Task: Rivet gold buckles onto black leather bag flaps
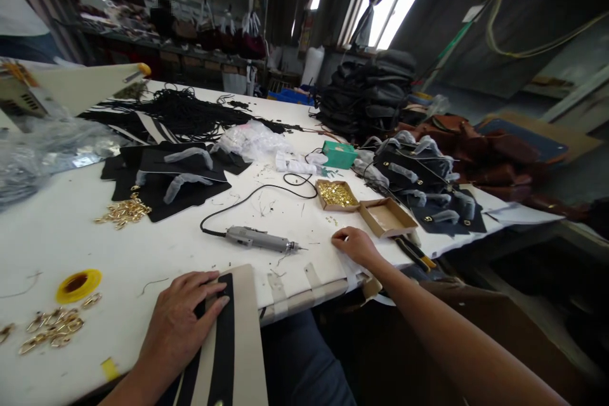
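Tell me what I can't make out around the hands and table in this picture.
All in the head view:
Right hand: whether it pinches anything; its own fingers hide that.
Striped panel: partly covered by the left hand; near end cut off by the bottom edge.
Boxed gold pieces: too small and heaped to count.
Dark-red bag at the back: details blurred.

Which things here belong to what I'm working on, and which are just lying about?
Likely in use:
Striped panel, under the left hand
Corded screwdriver
Gold bits, near the right hand

Probably just lying about:
Yellow roll
Green box
Stacked black bags
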`<state>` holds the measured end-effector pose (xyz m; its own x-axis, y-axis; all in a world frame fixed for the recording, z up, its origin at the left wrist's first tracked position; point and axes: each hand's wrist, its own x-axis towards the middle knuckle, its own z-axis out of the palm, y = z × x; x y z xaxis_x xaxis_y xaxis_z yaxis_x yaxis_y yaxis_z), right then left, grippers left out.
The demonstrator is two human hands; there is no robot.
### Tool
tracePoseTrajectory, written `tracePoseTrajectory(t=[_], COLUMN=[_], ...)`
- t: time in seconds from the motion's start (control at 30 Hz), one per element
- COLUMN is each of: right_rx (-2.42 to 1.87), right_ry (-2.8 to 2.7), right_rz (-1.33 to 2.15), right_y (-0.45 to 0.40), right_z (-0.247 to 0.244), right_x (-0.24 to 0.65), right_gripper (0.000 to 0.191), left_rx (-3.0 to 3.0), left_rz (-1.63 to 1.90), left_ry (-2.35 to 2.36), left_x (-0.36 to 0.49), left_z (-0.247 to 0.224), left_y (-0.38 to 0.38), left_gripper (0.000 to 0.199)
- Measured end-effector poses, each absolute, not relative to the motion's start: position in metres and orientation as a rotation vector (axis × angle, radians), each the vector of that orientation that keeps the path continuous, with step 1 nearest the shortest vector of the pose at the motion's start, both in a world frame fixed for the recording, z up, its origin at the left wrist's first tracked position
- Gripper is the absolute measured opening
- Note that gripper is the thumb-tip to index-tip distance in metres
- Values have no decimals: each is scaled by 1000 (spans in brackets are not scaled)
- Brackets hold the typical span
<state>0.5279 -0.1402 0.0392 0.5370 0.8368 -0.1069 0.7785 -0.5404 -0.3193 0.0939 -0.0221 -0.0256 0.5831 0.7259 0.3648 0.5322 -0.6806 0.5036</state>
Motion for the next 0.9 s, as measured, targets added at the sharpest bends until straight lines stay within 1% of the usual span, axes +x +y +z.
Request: tracePoseTrajectory(t=[0.1, 0.2, 0.37, 0.57, 0.7, 0.9], right_rx=[-2546, -2591, -2701, -2856, -2827, -2732], right_ry=[-1378, -1422, -1567, -1887, -1875, -1822], right_rz=[447, 432, 281, -51, -133, -150], right_y=[-137, -133, -124, -120, -120, -121], right_z=[41, 42, 46, 47, 38, 29], right_x=[531, 532, 520, 509, 513, 521], right_gripper=[22, 21, 25, 38, 40, 38], left_rx=[2453, 2430, 2383, 2360, 2342, 2340], left_rz=[773, 747, 717, 722, 738, 771], left_ry=[1036, 1065, 1095, 1098, 1092, 1090], left_x=[96, 97, 98, 97, 96, 94], left_z=[-19, -12, 1, 8, 6, 3], left_y=[-24, -27, -30, -32, -32, -32], left_gripper=[23, 20, 17, 16, 17, 18])
